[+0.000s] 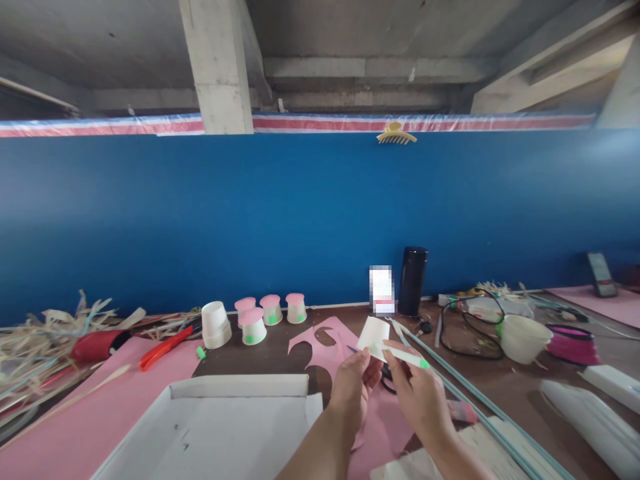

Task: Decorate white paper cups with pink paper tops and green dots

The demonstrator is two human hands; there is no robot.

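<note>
Here, the left hand (353, 383) pinches a white paper cup (373, 332) at its near edge, fingers closed on it, above the pink sheet (327, 350). The right hand (417, 393) grips a white green-tipped stick (406, 357), whose left end meets the cup. Far left, upturned pink-topped cups (253, 327) stand beside a stack of white cups (216, 325). The contents of the white bowl (523, 337) on the right cannot be seen.
</note>
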